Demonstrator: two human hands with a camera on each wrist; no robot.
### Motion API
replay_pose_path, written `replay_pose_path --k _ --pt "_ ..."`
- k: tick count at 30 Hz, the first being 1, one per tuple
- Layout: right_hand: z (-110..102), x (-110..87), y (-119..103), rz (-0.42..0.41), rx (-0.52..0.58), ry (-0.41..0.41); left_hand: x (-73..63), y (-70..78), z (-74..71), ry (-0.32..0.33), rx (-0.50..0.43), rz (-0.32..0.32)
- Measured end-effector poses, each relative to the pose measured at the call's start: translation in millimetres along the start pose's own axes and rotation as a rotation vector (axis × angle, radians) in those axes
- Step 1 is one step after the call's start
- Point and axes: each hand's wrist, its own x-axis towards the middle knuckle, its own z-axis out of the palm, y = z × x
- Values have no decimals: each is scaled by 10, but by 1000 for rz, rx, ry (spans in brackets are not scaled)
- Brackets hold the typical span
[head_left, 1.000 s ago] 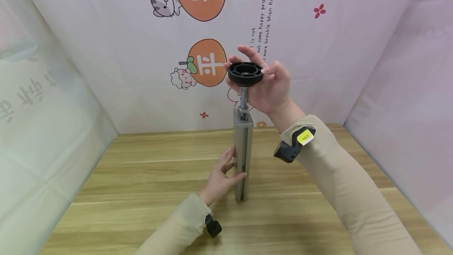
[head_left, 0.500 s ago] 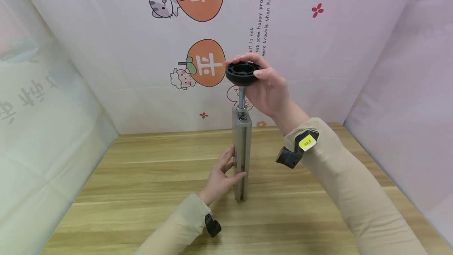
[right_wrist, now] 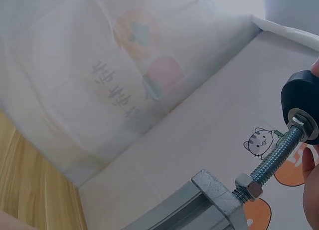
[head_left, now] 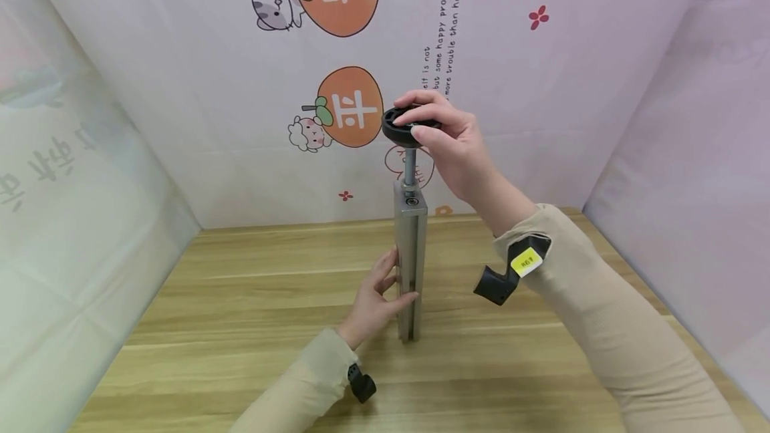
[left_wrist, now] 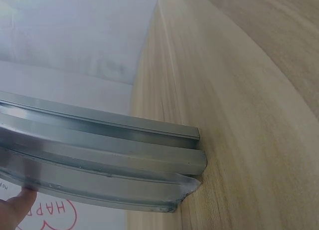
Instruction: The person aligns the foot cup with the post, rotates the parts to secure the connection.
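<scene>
An aluminium profile (head_left: 411, 259) stands upright on the wooden table, grooved along its length. My left hand (head_left: 368, 306) grips its lower half, thumb on the near side and fingers on the left. The left wrist view shows the profile's bottom end (left_wrist: 184, 165) against the table, with a fingertip (left_wrist: 22, 202) at its edge. From the top end rises the threaded stem (right_wrist: 279, 157) of a black levelling foot (head_left: 394, 131), with a hex nut (right_wrist: 249, 186) close above the profile. My right hand (head_left: 460, 146) grips the round foot from the right, fingers over its upturned face.
A printed white cloth (head_left: 505, 72) hangs behind, with more cloth on the left (head_left: 90, 172) and right (head_left: 674, 172). The wooden table (head_left: 252, 286) spans the floor between them. Each sleeve carries a small black wrist camera (head_left: 362, 383).
My right hand's raised, spread fingers have come down over the foot and closed on it, and its wrist has turned. My left hand and the profile have stayed in place.
</scene>
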Motion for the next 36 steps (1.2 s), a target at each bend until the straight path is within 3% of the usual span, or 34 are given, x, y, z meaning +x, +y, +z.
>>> replay_pose_path --k 7,14,17,23,27,32,36 --pt "40 -13 -98 -18 -180 7 -3 20 1 -1 -6 4" --pt "45 5 -178 -44 -587 -2 5 18 -3 -2 10 27" --pt "60 27 -215 -34 -712 8 7 5 -8 -2 8 42" --pt "121 65 -274 -22 -836 32 11 -12 -2 -6 7 63" --pt "176 63 -309 -26 -978 44 9 -15 1 -8 4 58" --pt "190 29 -346 -41 -1108 -2 1 -15 -1 -5 7 35" --pt "202 -5 -376 -14 -1208 -36 -9 -21 0 -4 3 51"
